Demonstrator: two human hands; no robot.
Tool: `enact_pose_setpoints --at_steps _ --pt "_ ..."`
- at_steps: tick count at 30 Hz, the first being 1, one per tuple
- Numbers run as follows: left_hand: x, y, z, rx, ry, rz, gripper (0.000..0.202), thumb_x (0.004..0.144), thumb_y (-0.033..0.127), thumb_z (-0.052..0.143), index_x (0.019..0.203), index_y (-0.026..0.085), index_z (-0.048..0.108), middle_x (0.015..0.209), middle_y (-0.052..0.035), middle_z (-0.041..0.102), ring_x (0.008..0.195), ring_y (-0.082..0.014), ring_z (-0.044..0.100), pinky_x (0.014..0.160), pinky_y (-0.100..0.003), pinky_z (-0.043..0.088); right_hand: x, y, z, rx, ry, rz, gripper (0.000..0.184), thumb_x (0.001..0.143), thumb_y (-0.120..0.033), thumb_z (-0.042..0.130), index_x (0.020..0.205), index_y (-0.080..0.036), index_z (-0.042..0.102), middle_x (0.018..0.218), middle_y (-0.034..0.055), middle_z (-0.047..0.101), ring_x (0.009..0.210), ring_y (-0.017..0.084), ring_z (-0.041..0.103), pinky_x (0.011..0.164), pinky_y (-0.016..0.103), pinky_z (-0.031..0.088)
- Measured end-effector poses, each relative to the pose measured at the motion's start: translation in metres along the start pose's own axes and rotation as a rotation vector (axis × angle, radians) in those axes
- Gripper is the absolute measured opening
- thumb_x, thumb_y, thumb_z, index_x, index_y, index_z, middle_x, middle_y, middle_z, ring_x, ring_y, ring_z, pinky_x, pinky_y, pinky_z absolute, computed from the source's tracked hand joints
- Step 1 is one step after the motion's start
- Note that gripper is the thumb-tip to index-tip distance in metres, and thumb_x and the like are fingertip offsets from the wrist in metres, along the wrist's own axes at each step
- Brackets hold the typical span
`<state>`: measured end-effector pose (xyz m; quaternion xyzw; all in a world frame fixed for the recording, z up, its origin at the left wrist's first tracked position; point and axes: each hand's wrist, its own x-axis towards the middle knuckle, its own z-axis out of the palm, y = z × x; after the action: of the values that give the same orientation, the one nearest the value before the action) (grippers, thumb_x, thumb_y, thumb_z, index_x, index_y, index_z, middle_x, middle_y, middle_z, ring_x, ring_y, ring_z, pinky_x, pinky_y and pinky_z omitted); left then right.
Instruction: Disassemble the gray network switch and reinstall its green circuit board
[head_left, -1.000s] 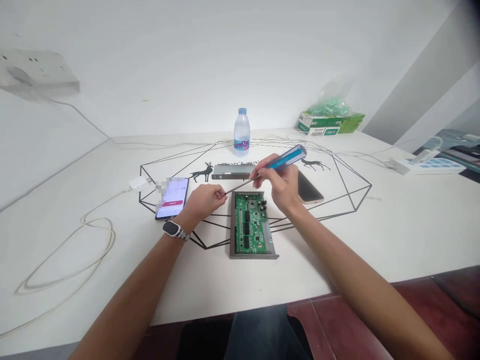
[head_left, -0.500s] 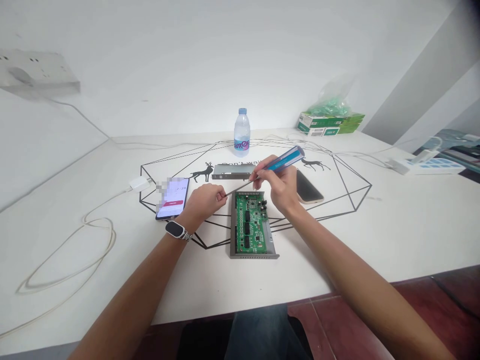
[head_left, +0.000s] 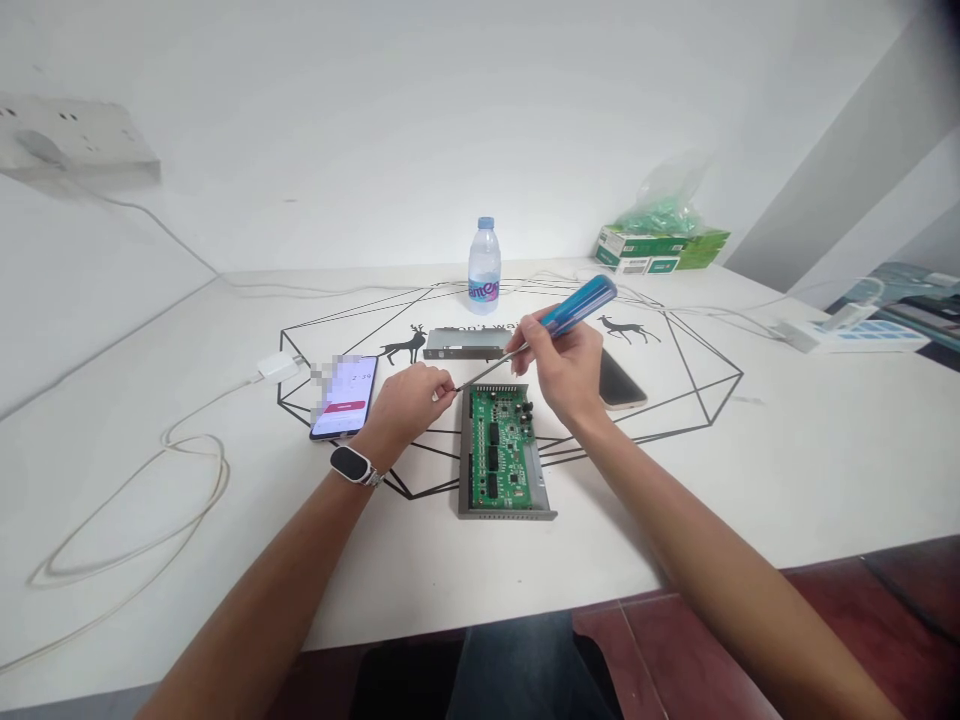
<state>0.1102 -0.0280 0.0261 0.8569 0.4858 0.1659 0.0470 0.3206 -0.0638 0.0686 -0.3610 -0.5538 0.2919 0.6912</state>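
My right hand (head_left: 566,365) grips a screwdriver with a blue handle (head_left: 579,304); its metal shaft slants down to the left. My left hand (head_left: 409,400), with a watch on the wrist, is pinched shut at the shaft's tip, and what it pinches is too small to make out. Just below both hands an open grey metal case with a green circuit board (head_left: 501,455) lies flat on the white table (head_left: 787,450). A grey metal cover (head_left: 461,343) lies behind it.
A lit phone (head_left: 345,396) with a white charger cable lies left of my left hand. A dark phone (head_left: 619,381) lies right of my right hand. A water bottle (head_left: 484,265) and a green box (head_left: 660,248) stand at the back. A power strip (head_left: 855,333) is far right.
The screwdriver handle has tipped up and a little to the right. Both hands stay in nearly the same place above the case's far end.
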Motion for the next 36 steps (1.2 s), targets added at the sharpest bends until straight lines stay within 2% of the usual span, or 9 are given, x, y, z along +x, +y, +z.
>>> enact_pose_setpoints --at_steps 7,12,20,32,36 --pt "-0.001 -0.001 -0.001 -0.077 0.026 -0.019 0.022 0.096 0.035 0.058 0.089 0.022 0.074 0.092 -0.0044 0.077 0.091 -0.0242 0.066 0.072 -0.035 0.044 0.006 0.005 -0.005 0.072 0.069 0.008 0.033 0.087 -0.048 0.076 0.075 -0.02 0.063 0.06 -0.0013 0.067 0.041 0.01 0.056 0.042 0.027 0.048" --pt "-0.002 -0.001 -0.001 -0.076 0.049 0.028 0.022 0.096 0.034 0.058 0.089 0.022 0.075 0.089 -0.0052 0.077 0.09 -0.0245 0.065 0.07 -0.034 0.045 0.007 0.004 -0.004 0.056 0.08 0.012 0.036 0.087 -0.051 0.075 0.074 -0.021 0.061 0.06 -0.0016 0.066 0.041 0.01 0.055 0.042 0.027 0.048" --pt "-0.002 -0.006 0.001 -0.229 0.0 0.112 0.021 0.095 0.036 0.06 0.093 0.022 0.076 0.09 -0.0038 0.077 0.084 -0.0212 0.067 0.072 -0.032 0.048 0.01 0.003 -0.011 0.075 0.013 0.026 0.012 0.086 -0.03 0.066 0.077 -0.022 0.061 0.059 -0.0026 0.066 0.041 0.01 0.055 0.04 0.025 0.043" --pt "-0.002 -0.006 -0.001 -0.19 -0.004 0.07 0.021 0.092 0.036 0.059 0.088 0.022 0.075 0.087 -0.0036 0.077 0.084 -0.0216 0.068 0.072 -0.033 0.048 0.011 0.002 -0.014 0.069 0.035 -0.006 0.009 0.084 -0.025 0.062 0.076 -0.022 0.058 0.059 -0.0029 0.065 0.043 0.01 0.054 0.042 0.026 0.043" --pt "-0.002 -0.004 -0.002 -0.172 0.007 0.065 0.021 0.092 0.036 0.059 0.087 0.022 0.074 0.087 -0.0039 0.077 0.085 -0.0222 0.068 0.073 -0.033 0.048 0.011 0.002 -0.014 0.088 0.025 0.023 0.006 0.081 -0.023 0.061 0.076 -0.022 0.059 0.058 -0.0027 0.065 0.042 0.01 0.054 0.042 0.026 0.042"
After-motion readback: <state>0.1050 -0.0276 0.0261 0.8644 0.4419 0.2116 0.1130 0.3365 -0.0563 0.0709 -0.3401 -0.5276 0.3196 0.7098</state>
